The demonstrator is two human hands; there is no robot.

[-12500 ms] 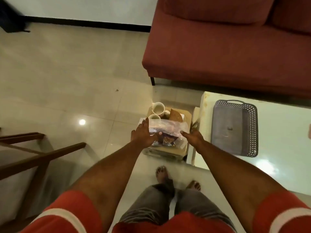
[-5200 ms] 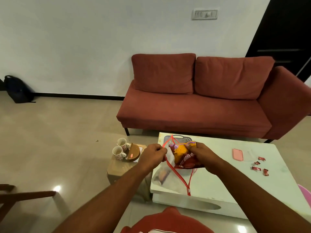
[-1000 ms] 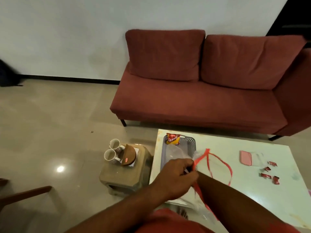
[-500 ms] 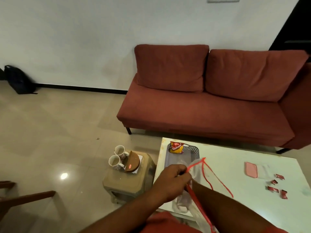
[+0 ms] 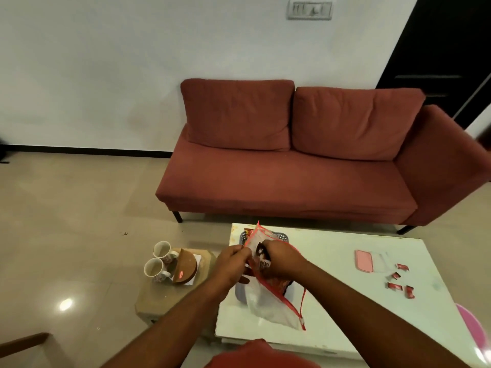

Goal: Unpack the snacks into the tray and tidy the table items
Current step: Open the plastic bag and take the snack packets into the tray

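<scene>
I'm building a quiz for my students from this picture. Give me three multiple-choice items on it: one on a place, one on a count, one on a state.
1. Where do the two mugs stand?
A. on the white table
B. on the low stool left of the table
C. on the sofa

2. How many small red wrappers lie near the pink lid?
A. one
B. four
C. seven

3. What is the right hand doing?
A. gripping a dark snack packet at the mouth of the clear bag
B. resting flat on the table
C. lifting a mug

Answers: 1 B, the mugs sit on the stool beside a round wooden piece. 2 B, four wrappers are scattered on the table. 3 A, its fingers close on the snack packet while the left hand holds the red-edged bag.
</scene>
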